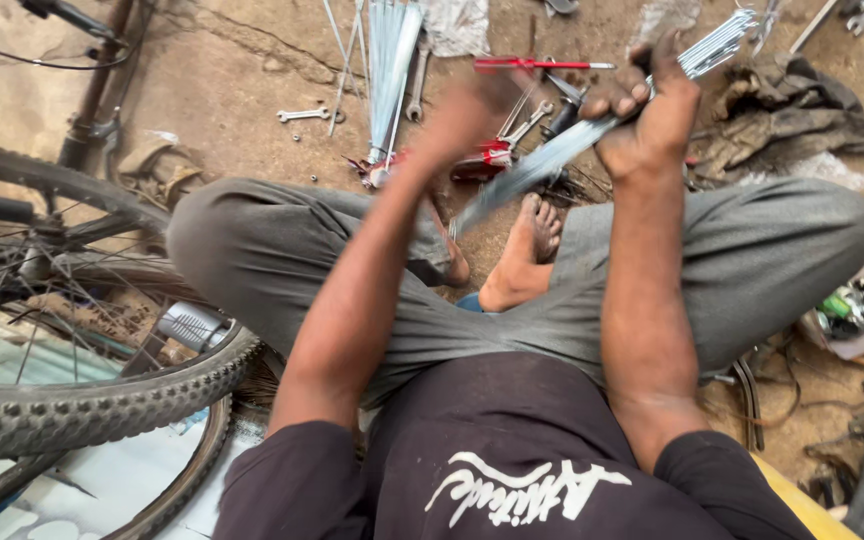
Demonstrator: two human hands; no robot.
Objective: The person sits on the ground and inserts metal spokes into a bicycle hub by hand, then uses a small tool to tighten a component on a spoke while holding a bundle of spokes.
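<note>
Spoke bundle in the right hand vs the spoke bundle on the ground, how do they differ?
The held bundle is gripped in the right hand and raised above the lap; the ground bundle lies untouched on the dirt. The held bundle slants diagonally; the ground bundle runs nearly straight up the frame. The held bundle's lower end is motion-blurred near the left hand; the ground bundle is sharp. Both are thin silvery rods.
</note>
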